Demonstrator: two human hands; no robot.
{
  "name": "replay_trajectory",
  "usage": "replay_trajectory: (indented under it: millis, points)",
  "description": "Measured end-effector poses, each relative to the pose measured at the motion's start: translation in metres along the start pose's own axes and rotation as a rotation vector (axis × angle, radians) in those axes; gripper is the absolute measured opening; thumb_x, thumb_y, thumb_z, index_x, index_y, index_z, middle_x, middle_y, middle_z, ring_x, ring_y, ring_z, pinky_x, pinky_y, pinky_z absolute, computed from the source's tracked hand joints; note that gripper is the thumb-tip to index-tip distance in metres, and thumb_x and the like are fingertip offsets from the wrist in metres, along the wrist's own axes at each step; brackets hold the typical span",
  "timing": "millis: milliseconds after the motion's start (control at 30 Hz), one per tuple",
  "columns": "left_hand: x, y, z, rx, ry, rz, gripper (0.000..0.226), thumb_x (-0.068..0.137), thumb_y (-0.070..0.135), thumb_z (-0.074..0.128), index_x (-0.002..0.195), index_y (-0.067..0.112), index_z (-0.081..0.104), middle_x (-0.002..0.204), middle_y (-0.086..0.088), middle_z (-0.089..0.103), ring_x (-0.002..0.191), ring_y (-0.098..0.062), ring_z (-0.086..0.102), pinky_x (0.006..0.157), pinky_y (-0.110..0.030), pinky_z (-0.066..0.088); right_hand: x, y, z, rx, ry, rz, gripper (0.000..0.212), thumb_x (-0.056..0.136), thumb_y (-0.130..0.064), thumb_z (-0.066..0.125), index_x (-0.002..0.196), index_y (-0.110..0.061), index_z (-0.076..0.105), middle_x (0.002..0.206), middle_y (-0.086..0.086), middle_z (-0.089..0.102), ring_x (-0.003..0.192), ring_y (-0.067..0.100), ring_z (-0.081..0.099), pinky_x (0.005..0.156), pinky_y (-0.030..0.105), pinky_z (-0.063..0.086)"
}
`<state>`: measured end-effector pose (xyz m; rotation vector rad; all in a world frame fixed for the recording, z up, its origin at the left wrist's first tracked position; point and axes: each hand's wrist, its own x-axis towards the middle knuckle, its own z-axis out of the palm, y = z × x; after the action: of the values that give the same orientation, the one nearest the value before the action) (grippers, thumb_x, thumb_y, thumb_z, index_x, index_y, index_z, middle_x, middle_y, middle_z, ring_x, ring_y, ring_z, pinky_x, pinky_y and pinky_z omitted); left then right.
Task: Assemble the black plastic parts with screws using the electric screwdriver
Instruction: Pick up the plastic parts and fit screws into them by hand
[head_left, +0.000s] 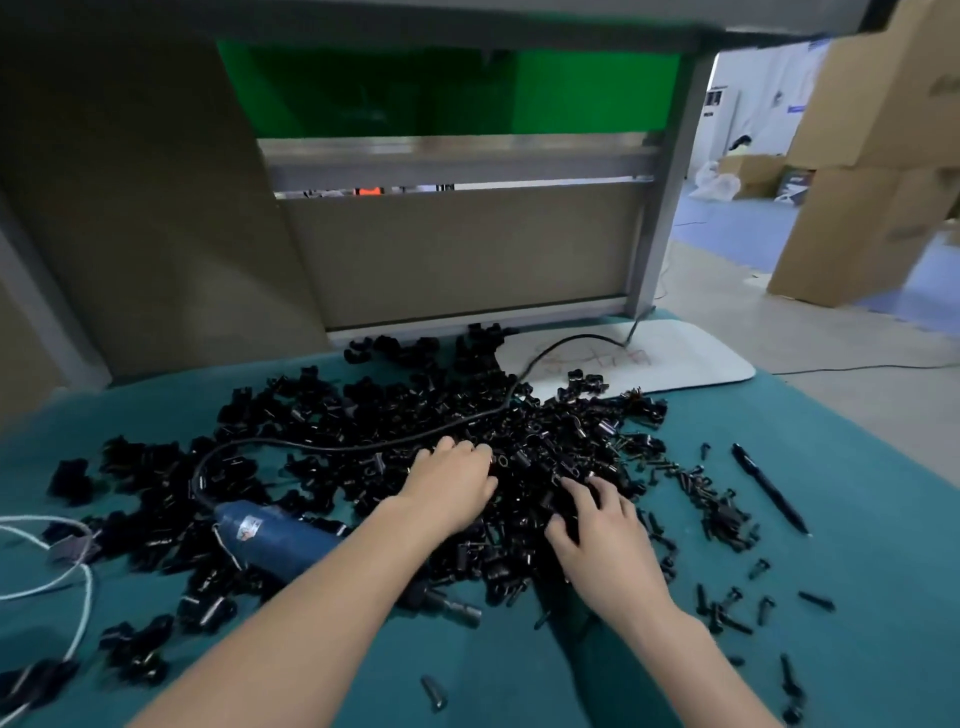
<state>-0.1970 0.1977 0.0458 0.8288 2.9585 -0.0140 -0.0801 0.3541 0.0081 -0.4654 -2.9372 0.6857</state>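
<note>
Closest to the camera, both bare forearms reach out over a teal cloth-like table mat, with a scatter of small loose black screws and pins lying on it at the right. The right hand sits flat-ish on the near edge of the big heap of black plastic parts, fingers spread out, not gripping anything as far as I can see. The left hand is a bit further in, fingers bent down into the heap; honestly can't tell if it's pinching a piece or just digging. The blue-bodied electric screwdriver lies on its side just left of the left forearm, nobody holding it, partly tucked under that arm. Its black cable snakes across the top of the heap. A thin white cord loops at the far left edge. A black pen lies off to the right, apart from the heap. Behind the heap there's a white flat board with the cable running over it, then a grey metal bench frame, and brown cardboard boxes stacked at the back right.
</note>
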Motion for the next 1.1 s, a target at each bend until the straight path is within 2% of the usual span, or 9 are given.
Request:
replay_trajectory:
  millis: [133,333,433,533,633,767,900,1000,1100]
  points:
    - [-0.016,-0.004,-0.001,-0.128,0.130,0.021,0.017,0.106,0.037,0.041,0.107,0.022,0.048,0.108,0.004,0.059,0.113,-0.024,0.050,0.096,-0.041,0.041,-0.006,0.002,0.000,0.004,-0.001,-0.012,0.056,0.107,-0.049,0.034,0.159,-0.028,0.030,0.163,0.005,0.028,0.151,0.026,0.024,0.122,0.040,0.027]
    - [-0.072,-0.007,0.009,-0.978,0.478,-0.104,0.008,0.100,0.041,0.054,0.098,0.033,0.057,0.089,0.011,0.067,0.080,-0.006,0.061,0.068,-0.018,0.047,0.011,0.008,-0.014,-0.059,0.170,0.001,0.049,0.107,-0.041,0.034,0.153,-0.024,0.040,0.148,0.005,0.049,0.132,0.027,0.044,0.107,0.042,0.039]
    - [-0.107,-0.016,0.021,-1.118,0.677,-0.211,0.012,0.096,0.052,0.054,0.104,0.043,0.058,0.091,0.019,0.066,0.078,-0.003,0.062,0.068,-0.026,0.049,0.035,0.006,-0.020,-0.030,0.111,0.037,0.059,0.108,-0.045,0.032,0.162,-0.024,0.024,0.168,0.013,0.022,0.155,0.035,0.016,0.125,0.052,0.016]
    - [-0.132,-0.030,0.036,-1.155,0.807,-0.324,0.024,0.090,0.070,0.051,0.101,0.048,0.055,0.087,0.019,0.065,0.072,-0.003,0.061,0.062,-0.034,0.048,0.054,0.001,-0.019,0.041,-0.071,0.134,0.064,0.107,-0.053,0.026,0.164,-0.027,0.015,0.172,0.012,0.001,0.157,0.042,-0.001,0.124,0.060,0.003]
    - [-0.146,-0.042,0.052,-1.146,0.872,-0.413,0.035,0.084,0.075,0.050,0.102,0.047,0.055,0.085,0.017,0.067,0.078,-0.002,0.062,0.070,-0.040,0.051,0.058,-0.003,-0.016,0.025,-0.111,0.173,0.060,0.106,-0.054,0.023,0.159,-0.027,0.034,0.168,0.012,0.018,0.150,0.044,0.019,0.123,0.058,0.014]
    - [-0.151,-0.050,0.066,-1.234,0.924,-0.524,0.034,0.077,0.073,0.053,0.099,0.047,0.058,0.093,0.008,0.071,0.092,-0.024,0.066,0.089,-0.053,0.052,0.051,-0.003,-0.015,-0.065,-0.093,0.130,0.057,0.106,-0.053,0.028,0.153,-0.023,0.042,0.154,0.013,0.037,0.134,0.042,0.034,0.111,0.049,0.033]
    - [-0.153,-0.050,0.064,-1.303,0.934,-0.513,0.007,0.093,0.056,0.059,0.096,0.050,0.060,0.090,0.012,0.072,0.084,-0.001,0.066,0.079,-0.033,0.048,0.044,0.003,-0.015,0.039,-0.126,0.110,0.053,0.107,-0.049,0.039,0.152,-0.023,0.040,0.144,0.013,0.041,0.131,0.040,0.039,0.106,0.046,0.042]
    - [-0.154,-0.052,0.066,-1.323,0.924,-0.496,0.006,0.099,0.042,0.057,0.095,0.046,0.060,0.089,0.012,0.070,0.080,0.002,0.064,0.076,-0.031,0.047,0.041,0.008,-0.014,0.146,-0.073,0.092,0.044,0.105,-0.046,0.048,0.144,-0.027,0.048,0.127,0.005,0.046,0.093,0.024,0.062,0.077,0.035,0.051]
    - [-0.156,-0.052,0.064,-1.335,0.934,-0.475,0.006,0.100,0.041,0.055,0.095,0.040,0.059,0.088,0.014,0.068,0.075,0.005,0.061,0.072,-0.031,0.047,0.040,0.015,-0.012,0.269,-0.019,0.071,0.037,0.104,-0.045,0.053,0.137,-0.029,0.054,0.121,0.001,0.054,0.059,0.008,0.053,0.053,0.024,0.040]
